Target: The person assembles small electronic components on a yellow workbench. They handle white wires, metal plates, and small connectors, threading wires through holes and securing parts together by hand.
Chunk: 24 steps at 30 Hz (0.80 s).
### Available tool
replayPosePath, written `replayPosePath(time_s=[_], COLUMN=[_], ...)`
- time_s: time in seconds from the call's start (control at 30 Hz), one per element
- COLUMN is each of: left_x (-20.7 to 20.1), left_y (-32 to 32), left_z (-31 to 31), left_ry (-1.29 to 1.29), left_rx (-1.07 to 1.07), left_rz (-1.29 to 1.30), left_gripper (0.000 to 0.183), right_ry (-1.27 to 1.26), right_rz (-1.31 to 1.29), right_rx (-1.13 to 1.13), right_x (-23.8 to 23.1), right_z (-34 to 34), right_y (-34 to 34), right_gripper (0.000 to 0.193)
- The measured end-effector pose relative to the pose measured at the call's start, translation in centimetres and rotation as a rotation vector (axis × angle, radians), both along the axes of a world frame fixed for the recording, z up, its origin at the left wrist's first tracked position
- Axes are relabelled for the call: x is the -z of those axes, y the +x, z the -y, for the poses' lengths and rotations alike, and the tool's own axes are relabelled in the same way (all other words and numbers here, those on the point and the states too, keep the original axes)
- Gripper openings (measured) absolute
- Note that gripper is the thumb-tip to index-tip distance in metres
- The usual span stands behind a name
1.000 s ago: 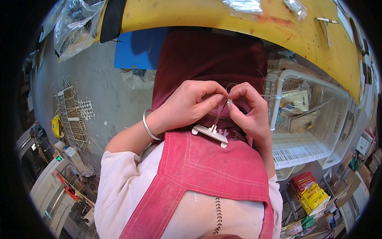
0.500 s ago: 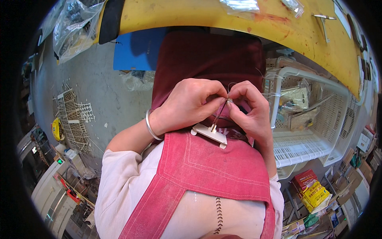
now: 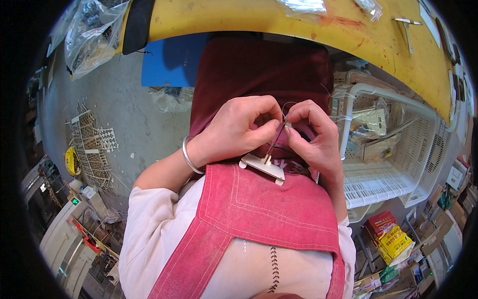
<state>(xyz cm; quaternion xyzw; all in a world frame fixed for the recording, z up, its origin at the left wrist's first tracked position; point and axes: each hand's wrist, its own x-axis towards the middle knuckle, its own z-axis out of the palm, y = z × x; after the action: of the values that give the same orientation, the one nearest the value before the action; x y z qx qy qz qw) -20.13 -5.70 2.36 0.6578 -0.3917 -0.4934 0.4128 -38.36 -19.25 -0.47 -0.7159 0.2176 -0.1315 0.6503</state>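
My left hand [image 3: 239, 127] is closed in a pinch, its thumb and forefinger tips together. Whatever sits between them is too small to make out. My right hand [image 3: 316, 139] pinches the upper end of some thin dark strands [image 3: 274, 143]. These run down to a small upright post on a cream-coloured flat piece [image 3: 263, 168], which rests tilted against my red apron [image 3: 269, 209]. A fine pale thread [image 3: 284, 105] loops up between the two hands. The fingertips of both hands are close but apart.
A yellow table [image 3: 239, 15] curves across the far side, with plastic bags and a small metal tool [image 3: 408, 30] on it. White plastic baskets [image 3: 383, 187] stand at my right. A blue panel [image 3: 172, 62] and openwork scraps [image 3: 92, 147] lie at the left.
My left fingertips have drawn slightly left, away from the right ones. The thread loop between the hands shows more. My right hand and the cream piece have barely moved.
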Motion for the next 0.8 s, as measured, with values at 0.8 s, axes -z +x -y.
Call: replayPosePath(time_s=[0.8], left_x=[1.5], left_y=[-0.2], left_z=[0.2], left_ry=[-0.045], left_rx=[0.033], left_rz=[-0.139], left_gripper=[0.019], right_ry=[0.044], right_rz=[-0.017], right_rx=[0.013], right_x=[-0.1], right_z=[-0.2], right_y=[-0.1], right_gripper=[0.025])
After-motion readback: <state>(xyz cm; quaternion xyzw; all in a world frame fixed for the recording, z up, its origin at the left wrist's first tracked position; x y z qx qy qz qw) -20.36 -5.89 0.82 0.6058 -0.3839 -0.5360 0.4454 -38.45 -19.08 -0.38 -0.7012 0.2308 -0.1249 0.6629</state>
